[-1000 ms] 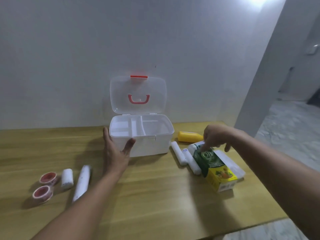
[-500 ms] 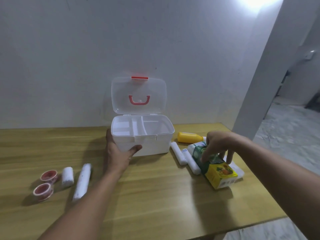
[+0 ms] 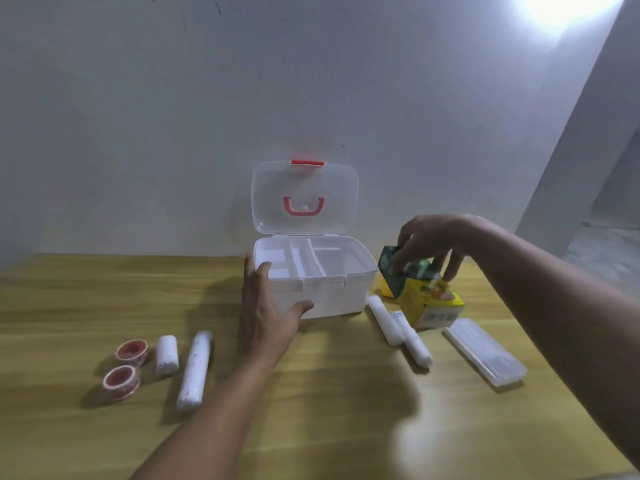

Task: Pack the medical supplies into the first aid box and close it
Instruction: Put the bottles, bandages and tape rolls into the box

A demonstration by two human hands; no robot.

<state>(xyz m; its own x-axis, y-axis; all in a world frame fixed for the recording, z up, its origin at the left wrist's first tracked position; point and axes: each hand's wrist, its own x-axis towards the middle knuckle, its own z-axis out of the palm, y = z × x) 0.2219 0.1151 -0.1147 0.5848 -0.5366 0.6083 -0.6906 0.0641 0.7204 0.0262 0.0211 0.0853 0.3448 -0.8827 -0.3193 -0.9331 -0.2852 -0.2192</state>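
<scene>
Unreadably blurred, the green-yellow carton's (image 3: 420, 292) label.

White box (image 3: 332, 289) open, lid up, w/ divided tray. Green-yellow carton (image 3: 420, 292) tilted, lifted just right of it. Rolls (image 3: 194, 370), tapes (image 3: 121, 379) on table.

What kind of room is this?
Probably a plain room at home, though I can't be sure: a wooden table against a bare white wall, and a doorway on the right.
</scene>
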